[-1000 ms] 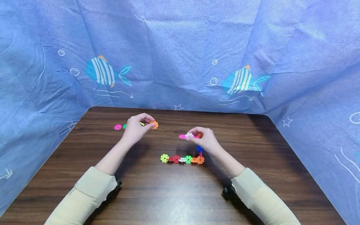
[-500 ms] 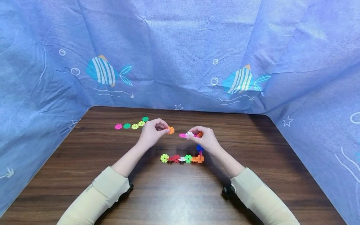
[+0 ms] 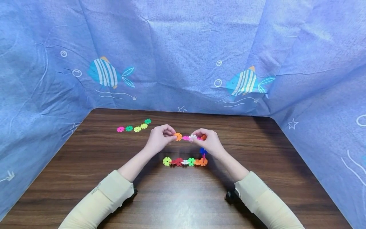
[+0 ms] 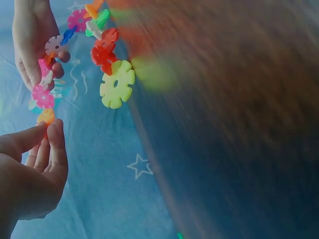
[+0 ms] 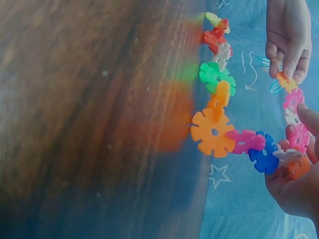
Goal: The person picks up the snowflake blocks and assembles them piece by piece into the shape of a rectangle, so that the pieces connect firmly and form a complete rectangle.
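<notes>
Between thumb and fingers, my left hand point(image 3: 160, 139) pinches an orange snowflake disc point(image 3: 178, 136). Its edge meets the pink disc point(image 4: 43, 96) that ends a chain of linked discs. My right hand point(image 3: 208, 141) grips that chain near this end, around a white disc point(image 3: 193, 137). From there the chain bends past a blue disc point(image 5: 264, 153) and a large orange disc point(image 5: 213, 132). It then runs left through green, white and red pieces to a yellow disc point(image 3: 167, 161). Part of the chain is hidden behind my right fingers.
Several loose discs lie at the back left of the brown table point(image 3: 85, 152): a pink disc point(image 3: 120, 129), a green disc point(image 3: 129, 128), two yellow ones and another green disc point(image 3: 147, 121). A blue fish-print cloth point(image 3: 183, 57) hangs behind and at both sides.
My left hand has carried the orange disc right, from beside the loose discs to the chain's pink end. My right hand has stayed nearly still, holding the chain.
</notes>
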`<state>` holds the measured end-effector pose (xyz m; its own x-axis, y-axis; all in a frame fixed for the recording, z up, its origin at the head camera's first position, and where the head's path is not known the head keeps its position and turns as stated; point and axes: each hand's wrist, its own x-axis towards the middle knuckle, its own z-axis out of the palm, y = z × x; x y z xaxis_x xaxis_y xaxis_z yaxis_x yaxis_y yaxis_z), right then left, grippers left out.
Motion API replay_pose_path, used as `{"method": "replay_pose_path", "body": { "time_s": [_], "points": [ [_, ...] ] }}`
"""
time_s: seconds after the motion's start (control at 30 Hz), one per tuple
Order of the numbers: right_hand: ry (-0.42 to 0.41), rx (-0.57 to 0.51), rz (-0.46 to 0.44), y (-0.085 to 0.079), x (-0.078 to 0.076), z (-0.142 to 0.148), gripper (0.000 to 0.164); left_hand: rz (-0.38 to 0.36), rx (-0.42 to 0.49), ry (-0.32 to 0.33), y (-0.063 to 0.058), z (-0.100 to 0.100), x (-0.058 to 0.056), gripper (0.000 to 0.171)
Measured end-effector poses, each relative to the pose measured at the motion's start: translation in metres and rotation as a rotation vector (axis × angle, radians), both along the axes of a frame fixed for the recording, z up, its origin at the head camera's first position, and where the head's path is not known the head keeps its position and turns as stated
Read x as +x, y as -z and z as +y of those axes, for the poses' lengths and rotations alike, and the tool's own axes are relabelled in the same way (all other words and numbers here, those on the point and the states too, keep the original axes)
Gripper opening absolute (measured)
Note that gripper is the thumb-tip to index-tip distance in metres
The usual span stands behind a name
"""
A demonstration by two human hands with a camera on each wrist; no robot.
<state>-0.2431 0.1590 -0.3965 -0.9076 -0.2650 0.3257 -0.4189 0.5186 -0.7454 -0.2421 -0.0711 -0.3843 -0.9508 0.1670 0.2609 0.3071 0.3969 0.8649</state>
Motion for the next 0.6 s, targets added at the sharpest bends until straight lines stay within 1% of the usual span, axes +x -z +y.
{"method": "replay_pose_path", "body": {
  "time_s": [0.23,0.47,0.6],
  "points": [
    [0.014,0.002,0.002,-0.0008,0.001,-0.0003,0.017,-0.013,0.031,0.022,0.0025,0.0001,-0.0014,0.012],
    [0.0,-0.002,-0.013,-0.0023,0.0015,-0.0003,0.019,0.021,-0.035,0.018,0.0008,0.0018,0.0002,0.011],
    [-0.005,-0.001,-0.031,-0.0025,0.002,0.0003,0.019,0.037,-0.05,0.015,0.0006,0.0025,0.0004,0.011]
  ]
}}
